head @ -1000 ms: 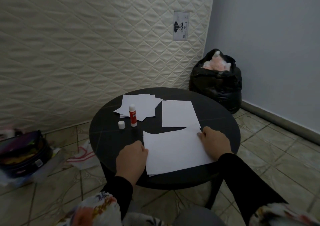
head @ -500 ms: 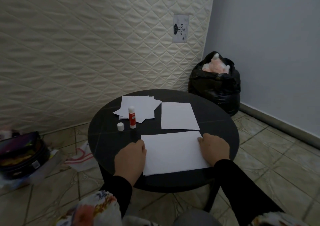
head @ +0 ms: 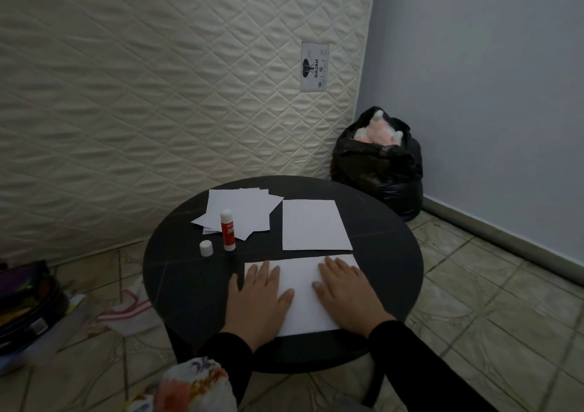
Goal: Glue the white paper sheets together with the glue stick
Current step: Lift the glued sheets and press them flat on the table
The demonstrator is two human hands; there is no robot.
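Nearest the viewer, a white rectangular paper sheet (head: 303, 294) is pressed flat on the round black counter (head: 177, 272) by both hands. The left hand (head: 257, 302) is laid open, palm down, over the sheet's left edge, partly on the counter; the right hand (head: 346, 291) is spread flat on its right half. Nothing is grasped by either hand.

Beyond the hands, a second single white sheet (head: 314, 225) is seen lying flat, just behind the pressed one and apart from it. To the left, an uncapped glue stick with a red label (head: 228, 230) is stood upright, with its small white cap (head: 206, 248) set just beside it on the counter. Behind the stick, a loose fanned pile of white paper sheets (head: 243, 209) is found; their number cannot be counted.

Farther off, a cream quilted mattress (head: 158, 95) is leaned upright against the wall, and a black plastic bag (head: 379, 171) with something pink and white inside is stood in the corner. A dark bag (head: 25, 304) is left on the tiled floor at far left.
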